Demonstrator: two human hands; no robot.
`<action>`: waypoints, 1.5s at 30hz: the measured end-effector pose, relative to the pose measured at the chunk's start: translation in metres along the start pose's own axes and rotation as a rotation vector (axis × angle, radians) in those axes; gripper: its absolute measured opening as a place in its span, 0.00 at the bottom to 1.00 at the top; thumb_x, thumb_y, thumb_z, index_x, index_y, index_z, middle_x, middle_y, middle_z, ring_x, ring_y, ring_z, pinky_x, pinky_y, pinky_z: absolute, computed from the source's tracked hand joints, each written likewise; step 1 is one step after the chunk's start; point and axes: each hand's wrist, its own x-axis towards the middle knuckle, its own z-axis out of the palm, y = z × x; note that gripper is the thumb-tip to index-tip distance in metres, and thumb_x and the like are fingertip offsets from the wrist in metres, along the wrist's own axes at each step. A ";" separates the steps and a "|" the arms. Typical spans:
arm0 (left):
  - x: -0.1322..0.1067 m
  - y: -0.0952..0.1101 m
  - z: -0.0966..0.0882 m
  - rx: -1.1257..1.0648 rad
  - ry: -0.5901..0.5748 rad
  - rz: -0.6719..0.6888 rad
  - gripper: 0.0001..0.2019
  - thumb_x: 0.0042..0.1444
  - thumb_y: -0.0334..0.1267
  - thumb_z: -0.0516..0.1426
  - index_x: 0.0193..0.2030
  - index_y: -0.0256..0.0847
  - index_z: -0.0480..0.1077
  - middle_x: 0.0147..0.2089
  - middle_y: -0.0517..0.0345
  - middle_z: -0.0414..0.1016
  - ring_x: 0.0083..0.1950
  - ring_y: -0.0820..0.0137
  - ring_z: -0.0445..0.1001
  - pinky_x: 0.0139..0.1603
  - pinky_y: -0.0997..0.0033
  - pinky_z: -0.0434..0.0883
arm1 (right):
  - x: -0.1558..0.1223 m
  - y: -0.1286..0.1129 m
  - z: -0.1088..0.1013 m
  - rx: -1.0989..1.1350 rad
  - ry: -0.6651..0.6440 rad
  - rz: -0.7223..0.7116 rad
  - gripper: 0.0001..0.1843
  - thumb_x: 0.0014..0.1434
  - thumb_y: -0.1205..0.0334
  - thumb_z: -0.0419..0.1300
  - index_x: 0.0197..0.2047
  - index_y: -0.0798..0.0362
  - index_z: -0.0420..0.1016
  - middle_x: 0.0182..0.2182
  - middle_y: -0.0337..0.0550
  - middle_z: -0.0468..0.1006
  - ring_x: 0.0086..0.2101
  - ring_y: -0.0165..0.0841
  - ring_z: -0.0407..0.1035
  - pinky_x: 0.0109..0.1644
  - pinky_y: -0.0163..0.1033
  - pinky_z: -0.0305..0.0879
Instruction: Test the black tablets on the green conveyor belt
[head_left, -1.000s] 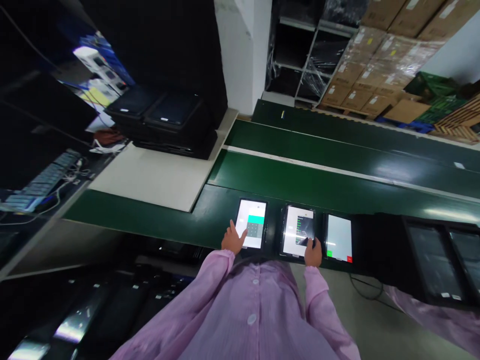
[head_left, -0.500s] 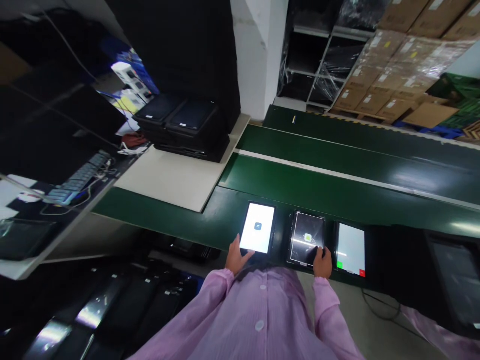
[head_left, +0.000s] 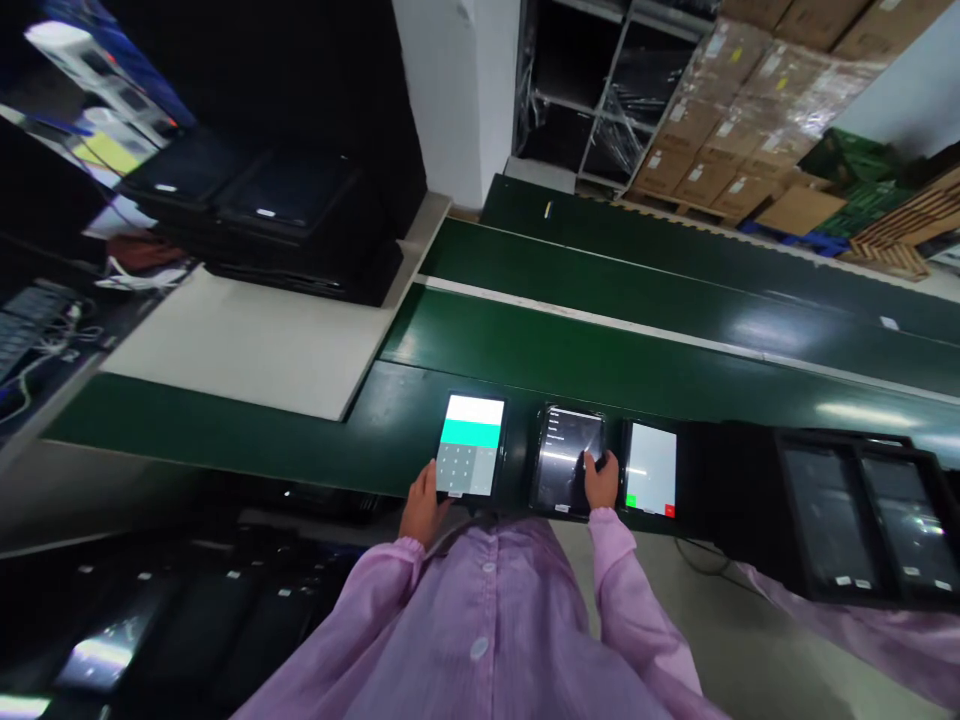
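Three tablets lie in a row near the bench's front edge. My left hand grips the lower left edge of the left tablet, whose screen shows a white and green band over a grey keypad. On the dark middle tablet, small white text lines run down a menu. My right hand rests at that tablet's right side, a fingertip on the glass and the fingers parted. Close to its right stands the third tablet, with a pale screen and green and red corner squares.
The green bench runs off to the right. A white board carries stacked black tablets on the left. Further dark tablets sit at the right beside a pink sleeve. Cartons are piled at the back.
The left tablet's screen went from a white page with an icon to a keypad page. The middle one now lists a text menu. My right hand moved up its screen; the view swung right.
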 end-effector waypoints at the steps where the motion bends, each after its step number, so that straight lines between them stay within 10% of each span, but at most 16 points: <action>1: 0.000 0.001 0.000 0.015 -0.009 -0.017 0.42 0.61 0.41 0.57 0.78 0.34 0.44 0.73 0.34 0.60 0.71 0.45 0.64 0.71 0.42 0.66 | 0.004 -0.004 0.001 -0.002 -0.003 -0.011 0.50 0.58 0.34 0.56 0.70 0.66 0.62 0.67 0.68 0.68 0.66 0.51 0.63 0.71 0.49 0.57; 11: -0.002 0.018 0.001 0.031 -0.017 -0.116 0.46 0.58 0.37 0.57 0.79 0.33 0.40 0.76 0.32 0.55 0.74 0.43 0.59 0.73 0.39 0.62 | 0.027 -0.046 0.002 -0.044 0.024 -0.086 0.52 0.58 0.36 0.59 0.71 0.69 0.58 0.67 0.76 0.64 0.66 0.62 0.59 0.69 0.62 0.55; 17: -0.002 0.034 -0.017 -0.006 -0.070 -0.125 0.52 0.53 0.46 0.64 0.79 0.33 0.43 0.77 0.32 0.52 0.76 0.44 0.56 0.73 0.44 0.62 | -0.007 -0.043 -0.008 0.000 0.076 -0.424 0.37 0.67 0.41 0.50 0.65 0.63 0.67 0.67 0.66 0.66 0.68 0.51 0.58 0.73 0.57 0.52; 26: 0.041 0.087 -0.045 0.068 -0.095 0.259 0.35 0.63 0.40 0.54 0.76 0.34 0.54 0.75 0.42 0.62 0.80 0.52 0.50 0.79 0.45 0.50 | -0.103 -0.083 0.054 -0.063 -0.581 -0.712 0.16 0.70 0.52 0.51 0.36 0.49 0.75 0.65 0.51 0.73 0.56 0.41 0.75 0.61 0.48 0.70; 34: 0.074 0.092 -0.040 0.139 -0.171 0.392 0.29 0.66 0.31 0.49 0.74 0.37 0.59 0.69 0.47 0.71 0.80 0.53 0.49 0.81 0.36 0.40 | -0.117 -0.112 0.098 -0.265 -0.472 -0.731 0.15 0.71 0.60 0.47 0.37 0.49 0.73 0.69 0.49 0.69 0.53 0.39 0.77 0.56 0.45 0.74; 45: 0.081 0.074 -0.043 0.085 -0.210 0.546 0.30 0.64 0.29 0.50 0.73 0.36 0.61 0.69 0.48 0.72 0.80 0.53 0.51 0.81 0.36 0.39 | -0.130 -0.125 0.104 -0.348 -0.401 -0.676 0.13 0.71 0.61 0.49 0.36 0.48 0.71 0.69 0.48 0.69 0.46 0.36 0.79 0.48 0.40 0.75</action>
